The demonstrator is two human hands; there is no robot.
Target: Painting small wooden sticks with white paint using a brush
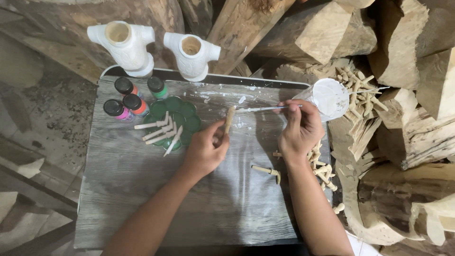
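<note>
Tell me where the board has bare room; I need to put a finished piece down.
Bare: the board's near half, below the left hand. Crowded: the far left by the paint bottles and green palette; the right edge by the wooden pegs.

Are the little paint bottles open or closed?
Closed: all four paint bottles stand upright with dark caps on, beside the green palette.

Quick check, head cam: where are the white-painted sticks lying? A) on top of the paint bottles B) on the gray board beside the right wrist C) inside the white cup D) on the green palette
D: the white-painted sticks lie across the green palette, next to the paint bottles.
</note>
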